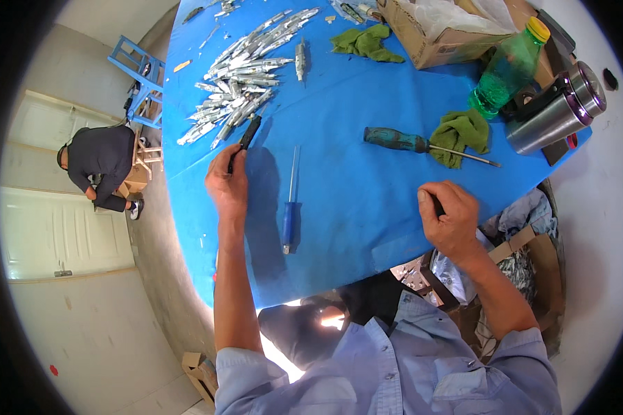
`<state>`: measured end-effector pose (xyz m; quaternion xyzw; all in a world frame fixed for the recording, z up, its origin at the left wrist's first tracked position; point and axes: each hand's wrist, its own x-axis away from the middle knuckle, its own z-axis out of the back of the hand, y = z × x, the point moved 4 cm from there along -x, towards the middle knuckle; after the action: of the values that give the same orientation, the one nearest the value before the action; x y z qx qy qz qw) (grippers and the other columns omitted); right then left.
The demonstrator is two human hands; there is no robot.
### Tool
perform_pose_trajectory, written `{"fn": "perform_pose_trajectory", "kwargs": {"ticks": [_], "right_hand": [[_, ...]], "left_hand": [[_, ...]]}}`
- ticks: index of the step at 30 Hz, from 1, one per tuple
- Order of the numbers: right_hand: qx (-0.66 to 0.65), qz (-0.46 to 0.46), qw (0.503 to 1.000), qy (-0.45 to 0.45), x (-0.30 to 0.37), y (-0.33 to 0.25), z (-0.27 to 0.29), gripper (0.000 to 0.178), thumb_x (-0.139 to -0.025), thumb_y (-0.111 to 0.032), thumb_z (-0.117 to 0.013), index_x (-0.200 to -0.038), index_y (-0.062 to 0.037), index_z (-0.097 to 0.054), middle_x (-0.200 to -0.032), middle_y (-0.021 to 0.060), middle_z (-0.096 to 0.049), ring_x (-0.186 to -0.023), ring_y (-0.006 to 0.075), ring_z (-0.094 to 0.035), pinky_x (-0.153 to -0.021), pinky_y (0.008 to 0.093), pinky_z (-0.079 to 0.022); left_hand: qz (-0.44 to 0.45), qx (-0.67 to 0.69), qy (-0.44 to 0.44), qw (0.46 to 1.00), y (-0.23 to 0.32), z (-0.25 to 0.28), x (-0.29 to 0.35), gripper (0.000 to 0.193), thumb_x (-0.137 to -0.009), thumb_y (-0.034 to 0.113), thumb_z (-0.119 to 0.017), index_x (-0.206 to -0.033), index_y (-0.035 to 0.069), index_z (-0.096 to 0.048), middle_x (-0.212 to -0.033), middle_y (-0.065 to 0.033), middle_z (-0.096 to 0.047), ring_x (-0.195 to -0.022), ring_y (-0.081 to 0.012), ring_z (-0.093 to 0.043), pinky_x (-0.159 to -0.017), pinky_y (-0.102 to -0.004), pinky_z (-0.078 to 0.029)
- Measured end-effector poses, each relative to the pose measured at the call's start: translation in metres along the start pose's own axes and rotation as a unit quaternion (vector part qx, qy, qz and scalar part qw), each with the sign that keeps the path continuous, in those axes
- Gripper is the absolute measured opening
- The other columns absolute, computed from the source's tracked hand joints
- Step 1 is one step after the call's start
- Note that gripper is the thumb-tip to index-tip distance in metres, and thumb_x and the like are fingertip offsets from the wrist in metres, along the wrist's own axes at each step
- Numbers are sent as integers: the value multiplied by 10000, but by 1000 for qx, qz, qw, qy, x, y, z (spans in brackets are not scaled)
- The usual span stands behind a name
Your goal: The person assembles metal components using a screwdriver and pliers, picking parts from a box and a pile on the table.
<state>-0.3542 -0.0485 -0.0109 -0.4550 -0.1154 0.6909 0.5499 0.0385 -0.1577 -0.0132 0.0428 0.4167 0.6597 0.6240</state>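
Note:
My left hand [228, 180] is closed round a slim black tool [245, 142] that looks like a handle, its tip toward the pile. My right hand [451, 218] is curled near the table's right front; something dark shows between its fingers, too hidden to name. Several slender silver metal pieces [246, 72] lie heaped beyond my left hand, and one single silver piece [300, 60] sits apart to their right. Between my hands a blue-handled screwdriver [289, 225] lies with its shaft pointing away. Farther right, a larger teal-handled screwdriver [398, 140] rests with its shaft across a green cloth [462, 135].
Blue sheeting [346, 194] covers the table. At the far right stand a cardboard box [436, 48], a green bottle [509, 69] and a steel flask [557, 111]; another green cloth [367, 43] lies nearby. An open carton [543, 270] sits below right. At left, a person [104, 162] bends over near a blue chair [140, 83].

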Motion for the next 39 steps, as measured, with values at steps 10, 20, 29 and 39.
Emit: {"fn": "perform_pose_trajectory", "kwargs": {"ticks": [10, 20, 29, 39], "right_hand": [[-16, 8, 1000, 6, -3, 1, 3, 72, -843, -3, -737, -865, -41, -680, -741, 99, -657, -632, 279, -640, -561, 369, -499], [-27, 0, 1000, 3, -4, 1, 8, 93, -822, -9, -751, -861, -54, -679, -724, 85, -639, -622, 273, -626, -551, 374, -486], [-38, 5, 999, 10, -5, 3, 7, 117, -798, 15, -746, -847, -58, -668, -706, 80, -629, -607, 269, -622, -542, 375, -479], [-47, 0, 999, -4, -5, 5, 9, 119, -780, 28, -731, -827, -57, -662, -699, 74, -626, -586, 266, -608, -533, 374, -474]], "left_hand": [[-83, -1, -175, 981, 78, -63, -22, 145, -881, 103, -776, -1024, 85, -768, -943, -99, -762, -875, -294, -717, -787, -378, -549], [-108, 16, -123, 986, 102, -73, -31, 137, -920, 107, -747, -1046, 55, -762, -956, -131, -752, -799, -259, -715, -713, -353, -553], [-67, 68, -84, 992, 142, -131, -56, 146, -911, 149, -759, -1004, 37, -763, -791, -130, -731, -679, -238, -691, -646, -352, -518], [11, 104, -100, 989, 140, -157, -58, 187, -929, 184, -765, -1024, 24, -776, -833, -68, -753, -746, -131, -687, -690, -294, -525]]}}
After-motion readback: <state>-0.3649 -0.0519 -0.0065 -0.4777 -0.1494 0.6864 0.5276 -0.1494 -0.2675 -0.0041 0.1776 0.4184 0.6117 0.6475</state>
